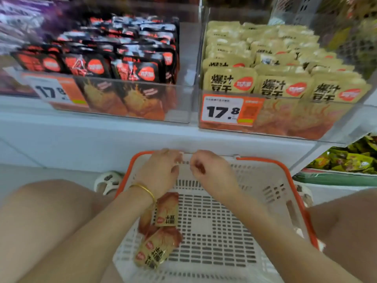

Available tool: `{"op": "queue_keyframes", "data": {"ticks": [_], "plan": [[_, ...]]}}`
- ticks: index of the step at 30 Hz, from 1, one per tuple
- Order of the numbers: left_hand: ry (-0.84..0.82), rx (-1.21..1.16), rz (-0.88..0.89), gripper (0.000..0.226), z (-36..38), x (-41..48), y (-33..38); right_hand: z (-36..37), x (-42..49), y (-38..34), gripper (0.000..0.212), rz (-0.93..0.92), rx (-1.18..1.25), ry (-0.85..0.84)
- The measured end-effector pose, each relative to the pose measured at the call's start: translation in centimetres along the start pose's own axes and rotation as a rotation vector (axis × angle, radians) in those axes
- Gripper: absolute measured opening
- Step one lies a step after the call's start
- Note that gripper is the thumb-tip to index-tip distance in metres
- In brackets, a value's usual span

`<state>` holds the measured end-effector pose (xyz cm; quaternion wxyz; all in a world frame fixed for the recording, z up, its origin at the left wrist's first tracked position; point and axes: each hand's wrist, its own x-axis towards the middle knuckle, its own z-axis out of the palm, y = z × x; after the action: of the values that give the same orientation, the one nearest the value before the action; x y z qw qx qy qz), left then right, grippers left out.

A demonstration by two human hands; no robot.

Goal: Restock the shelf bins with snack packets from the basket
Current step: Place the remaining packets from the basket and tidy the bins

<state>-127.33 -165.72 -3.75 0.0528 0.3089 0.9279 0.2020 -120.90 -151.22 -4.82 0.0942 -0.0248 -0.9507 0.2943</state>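
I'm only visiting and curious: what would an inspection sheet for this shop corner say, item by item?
Surface: white shelf ledge carries two clear bins; pale floor below.
Job's things: white basket with an orange rim holds a few tan packets on its left side. Right bin is full of matching tan packets. Left bin holds black-and-orange packets, with a gap at its right.
Clutter: nothing seen.
Hands: left hand and right hand are close together over the basket's far rim, fingers curled; whether they hold anything cannot be told.
Cables: nothing seen.
Surroundings: price tag reading 17.8; green packets lower right; sandal.
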Motion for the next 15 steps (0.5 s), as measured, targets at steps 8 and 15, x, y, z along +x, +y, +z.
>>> {"op": "queue_keyframes", "data": {"ticks": [8,15], "plan": [[-0.54,0.188,-0.25,0.022,5.9,-0.7,-4.9,17.7,-5.3,3.7,0.042,0.26,0.051,-0.858],[-0.588,0.134,-0.297,0.024,6.7,-0.4,-5.7,22.9,-7.4,3.7,0.095,0.04,-0.283,-1.086]]}}
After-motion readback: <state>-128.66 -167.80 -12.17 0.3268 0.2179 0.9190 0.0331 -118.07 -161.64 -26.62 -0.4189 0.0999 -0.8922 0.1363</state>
